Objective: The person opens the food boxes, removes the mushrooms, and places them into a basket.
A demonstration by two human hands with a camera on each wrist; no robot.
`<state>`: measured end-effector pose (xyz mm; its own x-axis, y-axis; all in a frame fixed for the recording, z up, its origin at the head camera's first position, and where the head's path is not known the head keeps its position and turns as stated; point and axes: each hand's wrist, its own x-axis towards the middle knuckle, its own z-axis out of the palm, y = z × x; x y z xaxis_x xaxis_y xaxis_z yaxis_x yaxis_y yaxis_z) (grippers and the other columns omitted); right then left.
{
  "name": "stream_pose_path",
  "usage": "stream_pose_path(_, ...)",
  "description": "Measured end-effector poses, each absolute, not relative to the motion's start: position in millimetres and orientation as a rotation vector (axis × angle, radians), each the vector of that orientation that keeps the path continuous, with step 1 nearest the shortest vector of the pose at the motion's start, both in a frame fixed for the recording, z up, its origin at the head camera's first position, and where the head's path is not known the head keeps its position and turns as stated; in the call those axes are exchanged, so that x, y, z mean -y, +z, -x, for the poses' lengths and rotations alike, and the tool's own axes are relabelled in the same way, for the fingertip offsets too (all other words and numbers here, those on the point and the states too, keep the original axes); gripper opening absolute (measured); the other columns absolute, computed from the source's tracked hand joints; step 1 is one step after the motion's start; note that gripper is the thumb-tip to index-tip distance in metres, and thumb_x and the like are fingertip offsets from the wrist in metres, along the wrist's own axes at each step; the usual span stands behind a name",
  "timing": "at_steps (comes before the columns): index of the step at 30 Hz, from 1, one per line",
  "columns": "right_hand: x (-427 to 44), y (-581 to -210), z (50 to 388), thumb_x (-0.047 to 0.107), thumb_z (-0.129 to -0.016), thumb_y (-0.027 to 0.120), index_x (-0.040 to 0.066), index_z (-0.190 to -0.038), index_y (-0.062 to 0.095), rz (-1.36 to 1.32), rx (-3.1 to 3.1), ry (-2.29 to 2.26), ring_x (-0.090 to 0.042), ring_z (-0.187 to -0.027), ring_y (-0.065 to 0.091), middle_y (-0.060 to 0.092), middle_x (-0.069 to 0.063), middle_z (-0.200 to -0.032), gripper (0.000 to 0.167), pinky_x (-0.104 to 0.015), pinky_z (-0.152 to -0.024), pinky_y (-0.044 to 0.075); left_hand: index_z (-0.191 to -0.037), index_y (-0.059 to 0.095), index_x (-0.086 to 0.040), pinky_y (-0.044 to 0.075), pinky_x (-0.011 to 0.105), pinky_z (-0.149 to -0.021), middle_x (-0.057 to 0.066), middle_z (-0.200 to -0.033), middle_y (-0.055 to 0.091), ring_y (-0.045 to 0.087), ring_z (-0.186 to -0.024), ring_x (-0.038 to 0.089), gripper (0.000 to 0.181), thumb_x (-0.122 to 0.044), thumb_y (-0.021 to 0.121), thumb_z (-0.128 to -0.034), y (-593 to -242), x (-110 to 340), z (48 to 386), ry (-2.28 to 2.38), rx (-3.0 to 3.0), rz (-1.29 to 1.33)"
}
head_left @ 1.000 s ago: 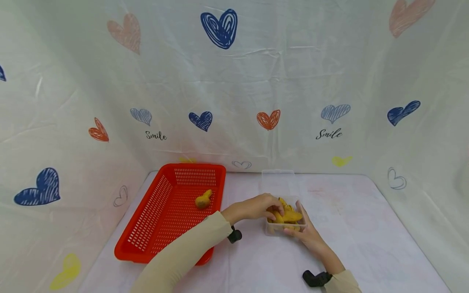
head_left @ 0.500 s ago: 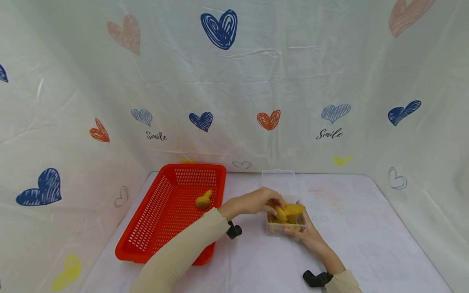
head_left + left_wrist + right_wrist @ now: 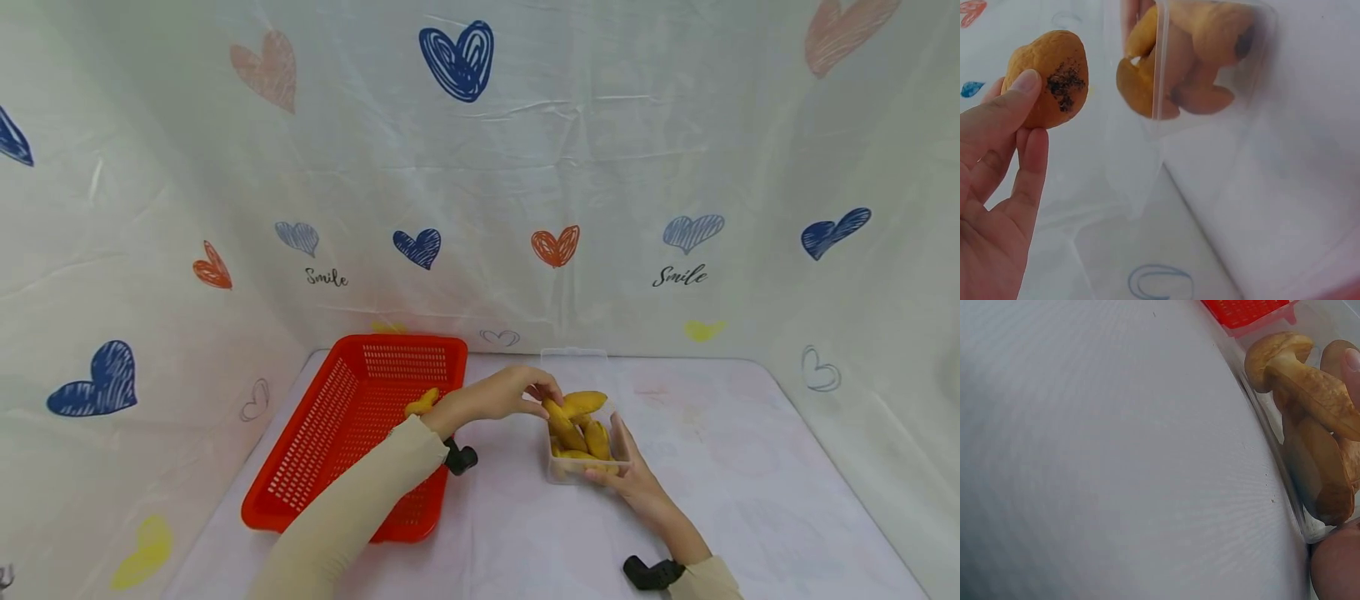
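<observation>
Pinching a mushroom (image 3: 1063,87), dark-specked at one end, between closed-in thumb and fingers of the left hand (image 3: 516,393), at the left side of the clear box (image 3: 564,472). Gripping the box's near right corner with the right hand (image 3: 635,477), thumb on the near wall. With more mushrooms (image 3: 597,438) piled inside, and another mushroom (image 3: 422,402) in the red basket (image 3: 360,425) on the table (image 3: 720,458).

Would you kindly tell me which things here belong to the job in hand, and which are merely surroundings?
Apparently in the job:
left hand, pinching a mushroom
right hand, holding the box
mushrooms inside the box
basket, with another mushroom

Merely surroundings:
table
heart-print backdrop
wrist cameras, worn
</observation>
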<state>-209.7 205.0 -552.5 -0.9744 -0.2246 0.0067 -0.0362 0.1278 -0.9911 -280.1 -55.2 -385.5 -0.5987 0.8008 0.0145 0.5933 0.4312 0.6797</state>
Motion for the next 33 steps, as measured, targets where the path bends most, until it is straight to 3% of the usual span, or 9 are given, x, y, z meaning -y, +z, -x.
stream_pose_path(5,-204.8,-551.6,209.1,0.012,-0.090,0.076,0.019,-0.161,-0.007,0.240,-2.248,-1.957,-0.034,-0.150,-0.009,-0.010,-0.010,-0.166,0.110,-0.061,-0.116,-0.001,-0.110,0.070,-0.009,0.051,0.029,-0.096,-0.001,-0.108,0.068,0.063,-0.101,0.009,0.022,-0.004,0.073,-0.0885,-380.8,69.4,281.6,0.985,-2.395,-1.163)
stream_pose_path(12,-204.1,-552.9,209.1,0.010,-0.089,0.076,0.020,-0.161,-0.007,0.248,-2.236,-1.966,-0.033,-0.150,-0.010,-0.010,-0.009,-0.166,0.110,-0.060,-0.116,-0.001,-0.110,0.071,-0.009,0.052,0.029,-0.095,-0.001,-0.107,0.068,0.064,-0.104,0.015,0.022,-0.004,0.074,-0.0885,-371.3,96.0,279.8,1.015,-2.444,-1.077)
stream_pose_path(25,-207.2,-550.9,208.6,0.012,-0.089,0.076,0.020,-0.161,-0.008,0.222,-2.251,-1.942,-0.034,-0.150,-0.010,-0.010,-0.010,-0.166,0.110,-0.060,-0.116,-0.002,-0.113,0.071,-0.012,0.054,0.027,-0.090,-0.003,-0.109,0.068,0.065,-0.103,0.014,0.024,-0.006,0.073,-0.0897,-358.5,163.0,284.3,1.014,-2.602,-0.931)
stream_pose_path(33,-207.3,-553.4,210.8,0.010,-0.090,0.075,0.020,-0.160,-0.009,0.243,-2.218,-1.953,-0.033,-0.150,-0.012,-0.013,-0.009,-0.166,0.111,-0.058,-0.116,-0.001,-0.111,0.071,-0.012,0.052,0.038,-0.096,-0.002,-0.106,0.069,0.063,-0.104,0.019,0.022,-0.006,0.073,-0.0896,-358.8,201.3,279.6,1.009,-2.691,-0.853)
